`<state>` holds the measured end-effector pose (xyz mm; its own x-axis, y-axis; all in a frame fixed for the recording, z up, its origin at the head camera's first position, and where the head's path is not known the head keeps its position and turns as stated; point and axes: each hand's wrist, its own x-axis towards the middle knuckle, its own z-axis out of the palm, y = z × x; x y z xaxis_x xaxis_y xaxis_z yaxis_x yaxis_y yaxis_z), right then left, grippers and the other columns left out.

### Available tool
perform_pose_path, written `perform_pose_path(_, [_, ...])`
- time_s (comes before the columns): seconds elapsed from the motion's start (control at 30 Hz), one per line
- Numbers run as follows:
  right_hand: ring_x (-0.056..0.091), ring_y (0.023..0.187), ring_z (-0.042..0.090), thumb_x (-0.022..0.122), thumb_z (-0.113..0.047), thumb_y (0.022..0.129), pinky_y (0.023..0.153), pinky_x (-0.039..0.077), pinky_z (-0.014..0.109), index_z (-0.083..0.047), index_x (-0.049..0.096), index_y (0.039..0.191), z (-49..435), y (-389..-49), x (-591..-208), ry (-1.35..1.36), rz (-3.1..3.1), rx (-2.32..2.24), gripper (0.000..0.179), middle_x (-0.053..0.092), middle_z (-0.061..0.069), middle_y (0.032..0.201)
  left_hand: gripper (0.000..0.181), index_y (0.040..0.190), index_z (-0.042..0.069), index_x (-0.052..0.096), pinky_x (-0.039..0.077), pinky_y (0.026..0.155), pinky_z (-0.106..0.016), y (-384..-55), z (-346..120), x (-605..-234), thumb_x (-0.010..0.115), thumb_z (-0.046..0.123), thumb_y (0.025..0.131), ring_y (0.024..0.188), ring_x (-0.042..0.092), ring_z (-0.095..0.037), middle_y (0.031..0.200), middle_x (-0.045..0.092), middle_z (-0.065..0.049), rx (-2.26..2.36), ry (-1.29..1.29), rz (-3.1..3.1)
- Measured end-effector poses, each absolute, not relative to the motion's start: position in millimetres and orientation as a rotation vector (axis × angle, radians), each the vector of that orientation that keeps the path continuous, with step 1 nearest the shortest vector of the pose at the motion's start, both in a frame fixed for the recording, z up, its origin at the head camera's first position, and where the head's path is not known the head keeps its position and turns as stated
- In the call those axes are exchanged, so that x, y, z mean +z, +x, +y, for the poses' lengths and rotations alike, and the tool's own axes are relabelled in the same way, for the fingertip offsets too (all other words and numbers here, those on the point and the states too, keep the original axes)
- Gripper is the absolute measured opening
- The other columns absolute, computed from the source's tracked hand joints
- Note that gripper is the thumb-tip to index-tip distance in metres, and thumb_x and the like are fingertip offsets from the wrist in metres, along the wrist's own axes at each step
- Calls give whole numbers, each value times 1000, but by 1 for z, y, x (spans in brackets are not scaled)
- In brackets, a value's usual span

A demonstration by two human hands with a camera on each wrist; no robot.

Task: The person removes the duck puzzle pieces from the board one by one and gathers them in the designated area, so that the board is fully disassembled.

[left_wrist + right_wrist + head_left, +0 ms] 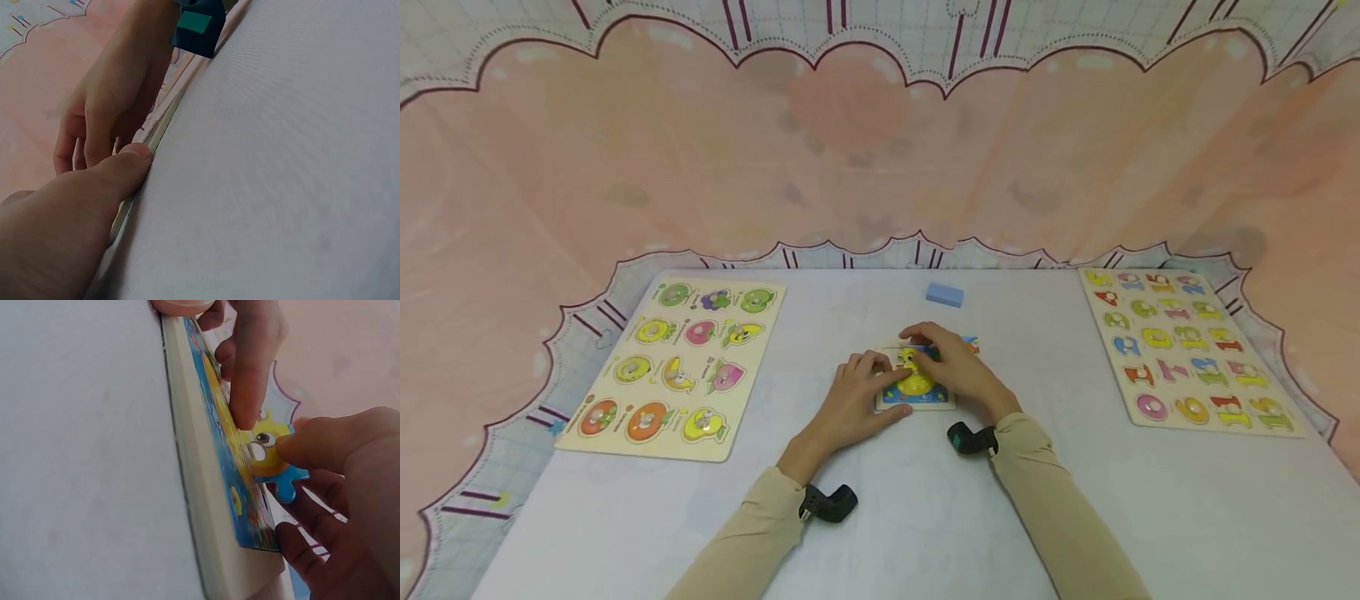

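Note:
A small wooden jigsaw board (pixel 917 407) with a yellow duck on blue lies at the table's middle. My right hand (pixel 958 367) pinches a puzzle piece (pixel 272 447) bearing the duck's eye between thumb and fingers. That piece tilts up at the picture's far side in the right wrist view. Across the board from the left reaches my left hand (pixel 850 400). Its straight index finger (pixel 250 369) comes down on the picture beside the piece, and its thumb (pixel 134 153) lies along the board's near edge. Part of the picture is hidden by the fingers.
Behind my right hand a bit of a blue and orange piece (pixel 972 343) shows. Farther back lies a blue block (pixel 944 295). A fruit peg board (pixel 737 417) is at left, a board of colourful characters (pixel 1138 412) at right. Black wrist cameras (pixel 831 504) sit on both wrists.

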<state>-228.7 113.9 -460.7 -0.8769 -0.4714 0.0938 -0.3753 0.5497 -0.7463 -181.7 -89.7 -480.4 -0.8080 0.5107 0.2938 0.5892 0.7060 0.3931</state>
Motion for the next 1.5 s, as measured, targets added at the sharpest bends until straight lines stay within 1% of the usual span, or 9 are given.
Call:
perform_pose_path(0.1, [56, 114, 23, 53, -10, 94, 101, 44, 44, -15, 56, 122, 116, -230, -460, -729, 2657, -1279, 29, 60, 5, 121, 50, 126, 25, 62, 32, 81, -34, -182, -89, -480, 68, 49, 82, 105, 41, -20, 114, 48, -1, -714, -895, -2742])
perform_pose_path(0.17, [57, 110, 21, 53, -10, 94, 97, 46, 41, -14, 58, 119, 118, -231, -459, -731, 2661, -1297, 26, 62, 4, 119, 50, 126, 26, 62, 32, 81, -34, -182, -89, -480, 68, 49, 82, 105, 42, -20, 114, 49, 0, -707, -893, -2744])
perform_pose_path(0.27, [59, 98, 19, 53, -10, 95, 87, 50, 36, -13, 59, 117, 120, -232, -458, -727, 2676, -1321, 23, 63, 4, 116, 51, 127, 26, 61, 32, 81, -34, -182, -89, -479, 67, 50, 82, 105, 42, -20, 114, 49, 0, -694, -888, -2749])
perform_pose_path(0.33, [59, 95, 19, 53, -10, 95, 85, 50, 35, -13, 60, 116, 122, -233, -459, -707, 2689, -1336, 23, 64, 4, 115, 51, 127, 26, 61, 32, 81, -34, -181, -89, -479, 66, 50, 83, 105, 41, -20, 115, 48, 0, -686, -886, -2760])
perform_pose_path(0.5, [58, 101, 19, 54, -10, 94, 92, 47, 38, -13, 60, 114, 131, -235, -460, -641, 2715, -1348, 22, 64, 4, 114, 51, 128, 27, 60, 32, 84, -36, -181, -89, -480, 65, 51, 83, 108, 41, -20, 119, 48, -1, -689, -881, -2777])
perform_pose_path(0.7, [56, 98, 20, 52, -8, 93, 90, 45, 37, -13, 61, 113, 141, -236, -457, -556, 2737, -1367, 22, 64, 4, 114, 50, 128, 28, 60, 31, 88, -40, -180, -90, -481, 66, 50, 83, 111, 41, -21, 121, 47, -2, -710, -877, -2765])
perform_pose_path(0.9, [57, 104, 22, 53, -7, 92, 94, 45, 40, -11, 61, 113, 152, -237, -456, -495, 2757, -1356, 23, 64, 7, 115, 50, 127, 26, 61, 30, 89, -42, -178, -90, -482, 67, 48, 83, 111, 41, -22, 121, 47, -2, -714, -882, -2744])
perform_pose_path(1.23, [57, 99, 25, 51, -9, 93, 91, 46, 41, -11, 62, 112, 176, -243, -456, -374, 2775, -1317, 21, 63, 8, 115, 52, 130, 27, 58, 30, 93, -44, -178, -89, -480, 64, 51, 84, 115, 40, -23, 124, 47, -3, -708, -860, -2811])
perform_pose_path(1.5, [58, 97, 26, 49, -12, 94, 86, 45, 38, -10, 64, 113, 196, -244, -455, -323, 2801, -1271, 24, 64, 11, 115, 51, 128, 27, 59, 31, 93, -44, -179, -88, -479, 65, 50, 83, 114, 40, -23, 123, 47, -3, -700, -866, -2793])
